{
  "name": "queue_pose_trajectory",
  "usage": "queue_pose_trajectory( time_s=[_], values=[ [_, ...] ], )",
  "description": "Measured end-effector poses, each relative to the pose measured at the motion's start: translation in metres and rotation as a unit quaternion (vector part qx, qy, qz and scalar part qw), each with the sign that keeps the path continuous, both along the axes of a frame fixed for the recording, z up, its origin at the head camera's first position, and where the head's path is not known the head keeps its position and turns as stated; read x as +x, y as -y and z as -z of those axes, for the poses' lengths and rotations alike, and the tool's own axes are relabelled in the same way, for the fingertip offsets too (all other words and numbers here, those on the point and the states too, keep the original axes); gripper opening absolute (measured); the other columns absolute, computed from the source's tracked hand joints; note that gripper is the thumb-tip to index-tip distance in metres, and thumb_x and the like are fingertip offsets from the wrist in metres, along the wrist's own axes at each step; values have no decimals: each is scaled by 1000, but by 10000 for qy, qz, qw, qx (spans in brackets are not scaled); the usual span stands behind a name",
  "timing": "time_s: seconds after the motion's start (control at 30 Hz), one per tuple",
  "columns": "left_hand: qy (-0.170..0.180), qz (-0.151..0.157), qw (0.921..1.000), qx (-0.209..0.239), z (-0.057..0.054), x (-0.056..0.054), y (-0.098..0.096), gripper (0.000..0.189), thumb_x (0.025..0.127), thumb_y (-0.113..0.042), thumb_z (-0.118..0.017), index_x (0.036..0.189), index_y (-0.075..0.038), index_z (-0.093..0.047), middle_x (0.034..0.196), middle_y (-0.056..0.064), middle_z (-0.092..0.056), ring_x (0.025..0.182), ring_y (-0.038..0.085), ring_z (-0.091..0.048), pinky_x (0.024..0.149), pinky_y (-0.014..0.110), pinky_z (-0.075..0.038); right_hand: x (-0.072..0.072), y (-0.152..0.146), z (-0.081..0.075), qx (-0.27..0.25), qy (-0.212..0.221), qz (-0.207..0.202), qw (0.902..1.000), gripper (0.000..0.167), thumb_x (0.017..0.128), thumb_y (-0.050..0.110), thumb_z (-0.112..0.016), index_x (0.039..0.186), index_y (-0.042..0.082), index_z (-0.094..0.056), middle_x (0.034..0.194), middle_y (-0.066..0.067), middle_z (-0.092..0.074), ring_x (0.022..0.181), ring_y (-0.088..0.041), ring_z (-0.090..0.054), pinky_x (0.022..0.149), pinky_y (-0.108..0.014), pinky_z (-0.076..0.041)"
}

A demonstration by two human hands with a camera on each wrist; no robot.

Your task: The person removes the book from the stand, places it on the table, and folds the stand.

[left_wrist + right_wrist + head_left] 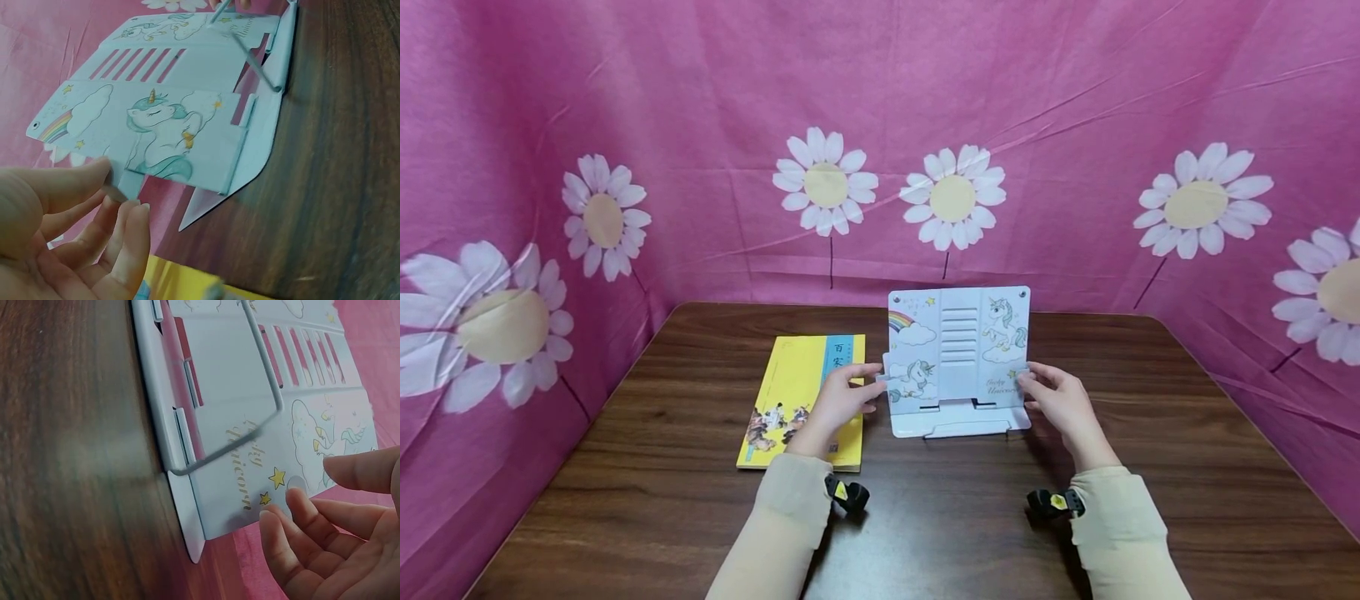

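Note:
A white metal book stand with unicorn, rainbow and cloud pictures stands upright on the table, its panel leaning back on a flat base. At its left edge my left hand pinches a small side tab between thumb and fingers. My right hand is at the opposite edge, its fingertips right at the panel's border near the printed stars. Thumb and fingers of that hand stand apart. A bent wire bar crosses in front of the panel in the right wrist view.
A yellow book with a blue strip lies left of the stand, partly under my left forearm. Dark wood-grain table spreads beneath everything. A pink cloth with white daisies hangs behind and at both sides.

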State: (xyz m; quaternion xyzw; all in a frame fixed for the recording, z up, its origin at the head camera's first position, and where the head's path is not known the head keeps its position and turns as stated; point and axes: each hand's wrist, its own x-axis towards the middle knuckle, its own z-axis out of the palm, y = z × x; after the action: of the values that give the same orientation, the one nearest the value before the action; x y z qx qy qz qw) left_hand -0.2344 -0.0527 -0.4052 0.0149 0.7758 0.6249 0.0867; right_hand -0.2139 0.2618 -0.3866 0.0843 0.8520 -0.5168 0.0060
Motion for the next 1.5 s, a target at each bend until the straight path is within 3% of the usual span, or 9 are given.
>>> queue_pose_trajectory(
  time_s=[0.27, 0.53, 0.67, 0.8, 0.93, 1.17, 1.23, 1.37, 1.5],
  values=[
    [147, 261, 9994, -165, -2, -1, 7, 32, 92, -15, -71, 123, -7, -69, 134, 12, -60, 92, 29, -69, 78, 32, -60, -2, 1, 3, 93, -5, -104, 9999, 62, 102, 24, -54, 151, -7, -31, 133, -22, -50, 100, -7, -59, 84, -24, -57],
    [189, 666, 9962, -521, -6, -1, 13, 29, 88, -18, -76, 116, -9, -74, 134, 11, -60, 91, 16, -67, 77, 31, -59, -5, 2, 8, 92, -148, -398, 9991, 73, 102, 21, -54, 154, -10, -13, 137, -26, -35, 128, -34, -43, 84, -19, -53],
    [241, 765, 9951, -570, -8, 0, 13, 26, 86, -18, -78, 111, -9, -76, 126, 9, -64, 90, 14, -64, 77, 31, -58, -6, 1, 12, 90, -53, -453, 9989, 76, 102, 22, -53, 154, -11, -8, 142, -29, -29, 131, -38, -40, 84, -18, -53],
    [263, 905, 9938, -585, -10, 1, 15, 26, 84, -19, -80, 108, -8, -77, 119, 7, -67, 83, 15, -64, 74, 29, -57, -8, 1, 14, 60, -71, -436, 9990, 73, 103, 22, -51, 154, -10, -9, 143, -29, -28, 131, -36, -40, 82, -16, -52],
    [220, 1128, 9910, -682, -12, 3, 16, 26, 82, -18, -82, 105, -8, -78, 111, 6, -72, 74, 15, -62, 69, 28, -53, -9, 3, 15, -11, -46, -444, 9990, 67, 105, 21, -46, 155, -6, -9, 147, -29, -25, 135, -37, -37, 88, -19, -53],
    [126, 1903, 9771, -941, -14, 7, 10, 30, 82, -21, -81, 106, -4, -77, 114, 8, -72, 84, 10, -65, 75, 30, -59, -10, 7, 15, -126, 47, -603, 9981, 66, 106, 19, -43, 155, -5, -6, 154, -29, -17, 139, -40, -33, 98, -29, -51],
    [71, 2019, 9741, -1013, -15, 7, 9, 30, 83, -21, -81, 107, -3, -77, 113, 9, -72, 80, 10, -65, 75, 30, -59, -10, 7, 15, -127, 52, -604, 9981, 66, 106, 20, -44, 155, -5, -7, 154, -29, -17, 139, -40, -33, 100, -32, -51],
    [18, 2060, 9729, -1054, -16, 8, 8, 31, 85, -22, -78, 110, -4, -75, 107, 8, -74, 74, 10, -63, 73, 31, -57, -9, 6, 12, -65, 93, -488, 9987, 66, 105, 21, -47, 155, -5, -14, 155, -29, -24, 137, -40, -39, 100, -35, -52],
    [-42, 1936, 9763, -972, -18, 8, 8, 30, 89, -24, -75, 113, -6, -74, 107, 7, -74, 81, 14, -65, 76, 34, -57, -7, 3, 9, 360, 162, -420, 9983, 65, 103, 25, -51, 152, -9, -25, 152, -32, -33, 136, -42, -42, 105, -44, -47]
  ],
)
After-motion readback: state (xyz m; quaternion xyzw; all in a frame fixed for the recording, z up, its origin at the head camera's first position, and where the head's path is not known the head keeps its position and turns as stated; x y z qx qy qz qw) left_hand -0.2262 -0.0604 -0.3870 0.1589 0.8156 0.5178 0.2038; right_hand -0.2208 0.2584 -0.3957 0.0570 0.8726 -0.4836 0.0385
